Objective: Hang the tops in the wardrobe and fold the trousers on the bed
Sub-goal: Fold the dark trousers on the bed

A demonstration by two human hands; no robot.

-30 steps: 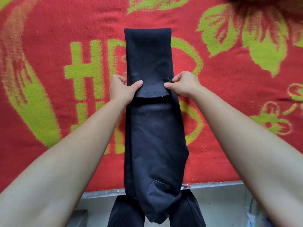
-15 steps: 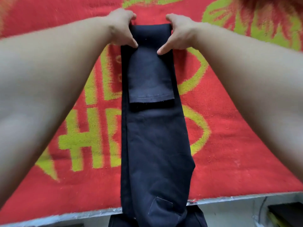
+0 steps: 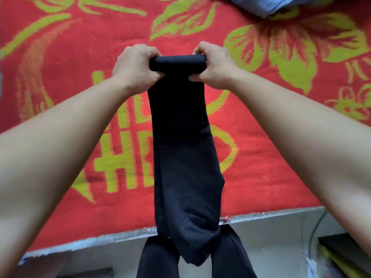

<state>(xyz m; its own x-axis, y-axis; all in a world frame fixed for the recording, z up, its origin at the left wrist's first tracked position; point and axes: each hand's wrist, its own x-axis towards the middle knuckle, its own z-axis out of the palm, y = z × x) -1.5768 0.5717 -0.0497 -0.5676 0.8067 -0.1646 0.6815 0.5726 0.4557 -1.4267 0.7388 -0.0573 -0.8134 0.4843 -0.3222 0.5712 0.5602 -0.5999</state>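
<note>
Trousers: the dark trousers (image 3: 184,157) lie on the bed, folded into one long narrow strip that runs from the far end straight back toward the person. The near end, with a stitched pocket corner showing, hangs over the bed's edge.
Rolled end: the far end of the strip (image 3: 177,62) is turned over into a thick bundle lying crosswise and is held between the two hands. Whether it is a true roll or a thick fold cannot be told.
Left hand: the left hand (image 3: 136,67) grips the left end of the bundle, with fingers curled over the top and the thumb tucked against the near side.
Right hand: the right hand (image 3: 216,65) grips the right end the same way, with fingers curled over and the thumb pressed in from below.
Arms: both bare forearms reach forward, one on each side of the strip.
Bed: the bed (image 3: 261,214) shows a pale edge along the bottom. It is covered by a red blanket (image 3: 261,167) with yellow-green leaves, flowers and letters.
Cloth: a pale blue cloth (image 3: 267,5) lies on the blanket at the far right, well apart from the trousers and cut off by the frame.
Legs: the person's legs (image 3: 156,257), in dark fabric, stand below the bed's edge on either side of the hanging end.
</note>
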